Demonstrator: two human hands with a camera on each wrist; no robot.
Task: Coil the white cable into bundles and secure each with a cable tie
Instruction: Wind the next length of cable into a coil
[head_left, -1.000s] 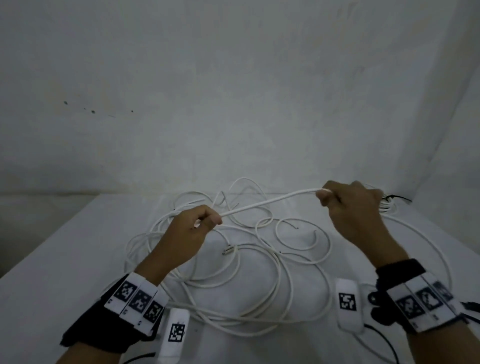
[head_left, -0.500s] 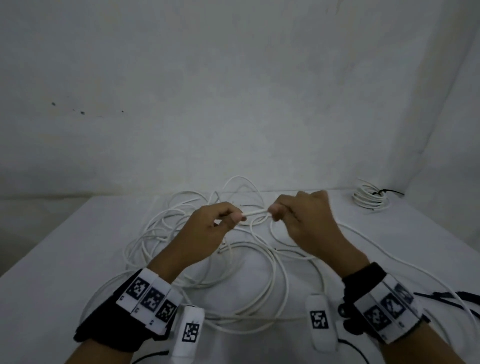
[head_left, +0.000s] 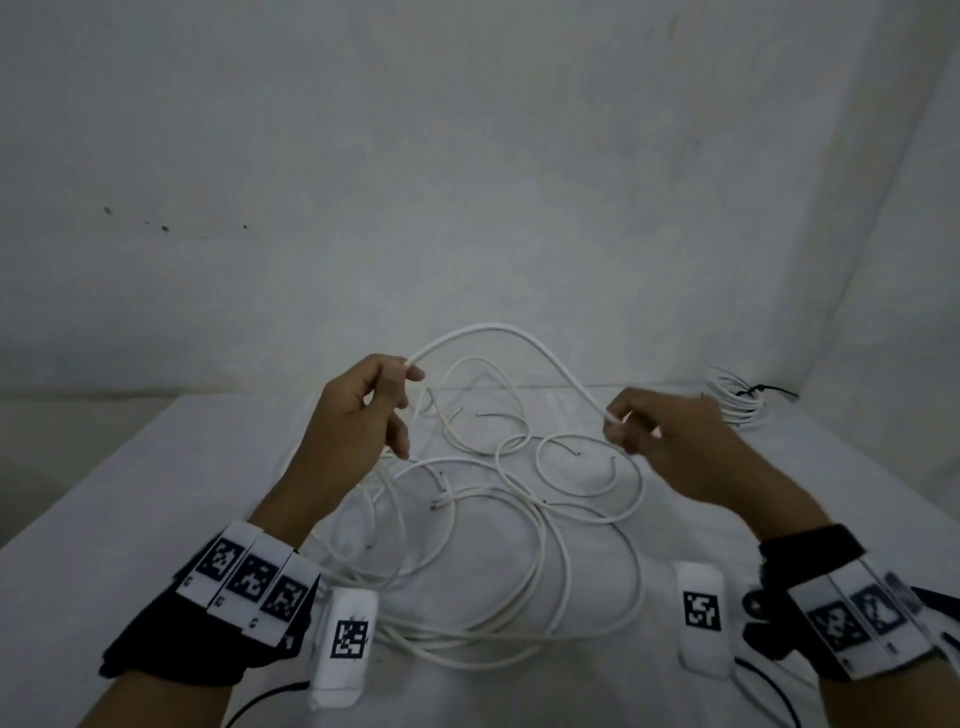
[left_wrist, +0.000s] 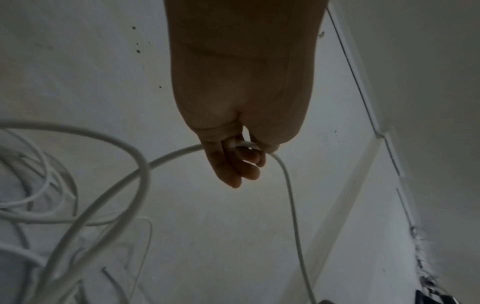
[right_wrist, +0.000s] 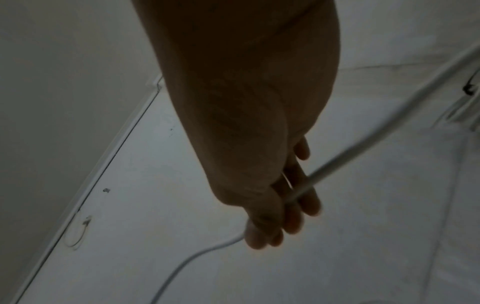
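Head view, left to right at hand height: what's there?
Left hand → raised cable arc → right hand → tied coil at the far right of the table.

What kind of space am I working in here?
Probably a makeshift recording bench, not a fitted workshop: a plain white table set into a corner of bare, marked white walls, with loose white cable and one tied bundle on it.
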